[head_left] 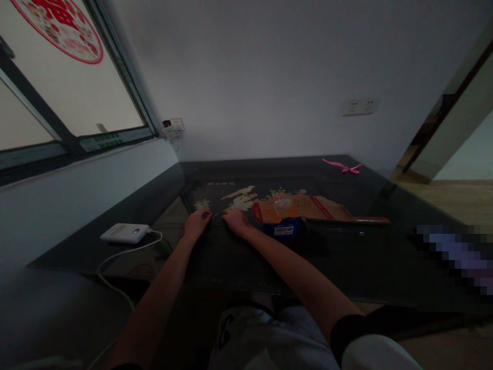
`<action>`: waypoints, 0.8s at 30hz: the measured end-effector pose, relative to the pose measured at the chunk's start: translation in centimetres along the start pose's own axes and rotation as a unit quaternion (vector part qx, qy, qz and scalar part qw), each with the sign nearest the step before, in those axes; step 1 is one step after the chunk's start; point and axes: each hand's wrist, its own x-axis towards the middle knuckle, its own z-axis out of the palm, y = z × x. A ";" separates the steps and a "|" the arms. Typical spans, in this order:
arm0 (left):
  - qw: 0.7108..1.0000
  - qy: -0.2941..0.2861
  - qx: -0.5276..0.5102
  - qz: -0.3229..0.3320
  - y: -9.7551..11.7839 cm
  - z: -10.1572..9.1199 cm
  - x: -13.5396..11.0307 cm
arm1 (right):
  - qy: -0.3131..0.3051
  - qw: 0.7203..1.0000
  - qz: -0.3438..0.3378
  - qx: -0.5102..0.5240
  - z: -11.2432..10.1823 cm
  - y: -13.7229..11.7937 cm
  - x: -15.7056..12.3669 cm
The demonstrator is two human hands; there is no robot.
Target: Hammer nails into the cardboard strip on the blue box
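Both my hands rest close together on the dark glass table (346, 257). My left hand (196, 223) has its fingers curled, pinched near a small dark thing at the tabletop that I cannot make out. My right hand (235, 221) lies beside it, fingers bent inward toward the same spot. Just right of my right hand stands a small blue box (283, 227) under a flattened orange cardboard pack (300, 207). The room is dim and the fingertips are hard to read.
A white power bank (125, 233) with a white cable (115, 262) lies on the left ledge. A pink ribbon (342, 166) sits at the far right of the table. Window at left, wall sockets (361, 106) behind, doorway at right.
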 end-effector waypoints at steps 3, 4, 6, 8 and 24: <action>1.000 0.009 -0.006 0.008 -0.2 0.2 0.0 | 0.036 0.999 -0.003 0.013 0.0 0.0 -0.4; 1.000 0.012 -0.010 0.015 -0.3 0.3 0.1 | 0.046 0.999 -0.002 0.017 -0.1 -0.1 -0.6; 0.999 0.018 -0.018 0.034 -0.3 0.3 0.1 | 0.062 0.998 -0.003 0.024 -0.4 -0.3 -1.0; 0.998 0.024 -0.023 0.058 -0.2 0.3 0.1 | 0.072 0.997 -0.013 0.029 -0.8 -0.6 -1.8; 0.952 -0.081 0.044 0.290 3.4 1.4 -0.9 | 0.043 0.981 -0.173 0.075 -4.0 -0.1 -19.6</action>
